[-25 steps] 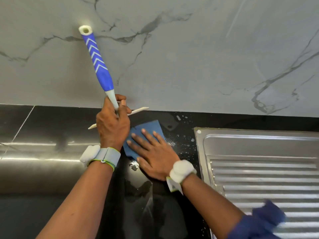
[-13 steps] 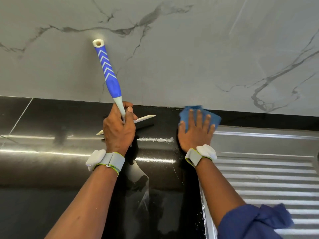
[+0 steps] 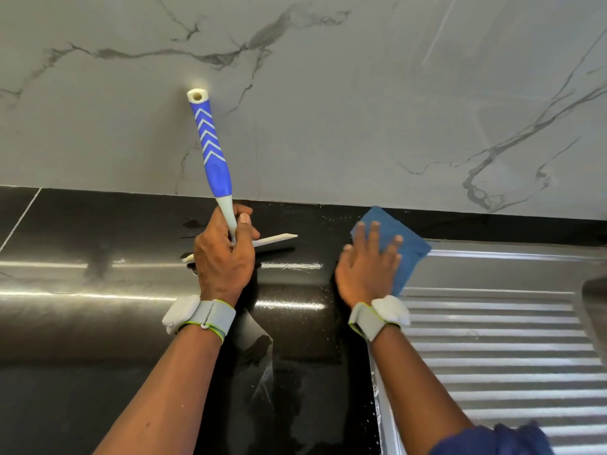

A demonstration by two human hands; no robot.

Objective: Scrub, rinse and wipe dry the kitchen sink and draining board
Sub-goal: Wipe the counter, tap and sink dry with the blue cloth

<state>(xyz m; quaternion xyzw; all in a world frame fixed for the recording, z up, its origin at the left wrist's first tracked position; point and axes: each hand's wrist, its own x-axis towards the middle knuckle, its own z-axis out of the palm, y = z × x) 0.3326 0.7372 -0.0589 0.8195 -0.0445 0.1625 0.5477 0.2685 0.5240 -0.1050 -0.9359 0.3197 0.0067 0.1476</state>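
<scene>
Blue cloth (image 3: 409, 249) pressed flat under the straight fingers of the right hand (image 3: 368, 267), straddling black tabletop (image 3: 82, 323) and the far corner of the steel draining board (image 3: 492, 356). Just beside, left hand (image 3: 223, 261) gripping a blue-and-white squeegee (image 3: 213, 159), blade low over the tabletop, handle raised before the marble wall (image 3: 361, 93).

Head camera, angled down, close over countertop (image 3: 98, 339), facing wall (image 3: 361, 110).
</scene>
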